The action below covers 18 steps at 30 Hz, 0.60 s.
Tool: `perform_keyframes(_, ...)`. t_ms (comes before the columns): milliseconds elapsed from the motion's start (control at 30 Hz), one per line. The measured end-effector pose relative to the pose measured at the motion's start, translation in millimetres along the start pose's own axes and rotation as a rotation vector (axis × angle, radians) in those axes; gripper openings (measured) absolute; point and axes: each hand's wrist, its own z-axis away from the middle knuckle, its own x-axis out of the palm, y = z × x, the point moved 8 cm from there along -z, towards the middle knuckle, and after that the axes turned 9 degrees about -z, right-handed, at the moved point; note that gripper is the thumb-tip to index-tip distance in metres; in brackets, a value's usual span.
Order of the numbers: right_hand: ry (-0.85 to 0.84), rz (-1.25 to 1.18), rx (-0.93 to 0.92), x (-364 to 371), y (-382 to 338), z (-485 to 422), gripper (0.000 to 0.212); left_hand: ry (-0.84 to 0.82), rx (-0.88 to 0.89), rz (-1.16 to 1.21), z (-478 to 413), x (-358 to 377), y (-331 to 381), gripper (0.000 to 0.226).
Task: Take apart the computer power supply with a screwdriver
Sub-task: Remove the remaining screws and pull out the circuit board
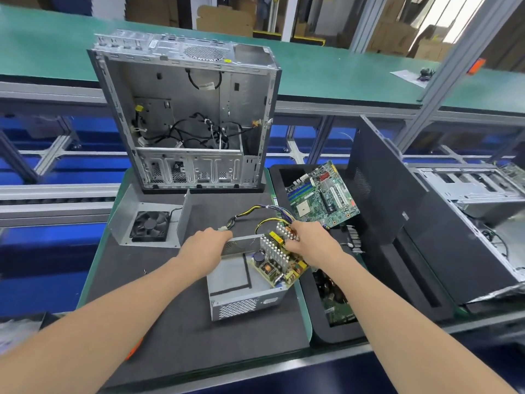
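The power supply [241, 291] sits on the near right part of a black mat [170, 322], opened up. Its grey metal housing [227, 280] has a perforated near wall and a bare floor with a black L-shaped strip. The yellowish circuit board [279, 270] is tilted up over the housing's right edge and carries silver finned heatsinks [274, 250], a dark capacitor and coils. A bundle of yellow, black and purple wires [255, 211] loops from the board's far end across the mat.

The left hand [208, 241] has a closed grip on the top of the housing's far wall. The right hand [311, 238] has its grip on the circuit board, with the fingers curled in among the heatsink fins.

To the far left on the mat lies the bent metal cover [122, 217] with a black fan [150, 226]. Beyond it a stripped computer case [187, 115] stands upright with loose cables inside. The mat covers a green-edged bench [93, 268].

To the right, a black tray [318, 331] holds a green motherboard [321, 194]. A black side panel [380, 189] and a second case [468, 200] lie farther right. At the far side a green conveyor belt [326, 75] runs across, with cardboard boxes [224, 19] behind it.
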Motion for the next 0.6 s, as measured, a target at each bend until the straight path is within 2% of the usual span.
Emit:
perform_keyframes(167,0.041,-0.026,0.103,2,7,-5,0.026,0.007,-0.022,-0.059,4,-1,-13,0.068)
perform_keyframes(367,0.127,0.033,0.226,-6,11,-11,0.037,-0.004,0.005,-0.085,12,1,-21,0.039)
perform_keyframes(600,0.23,0.088,0.198,-27,-1,-24,0.028,-0.077,0.03,-0.021,20,2,-26,0.037)
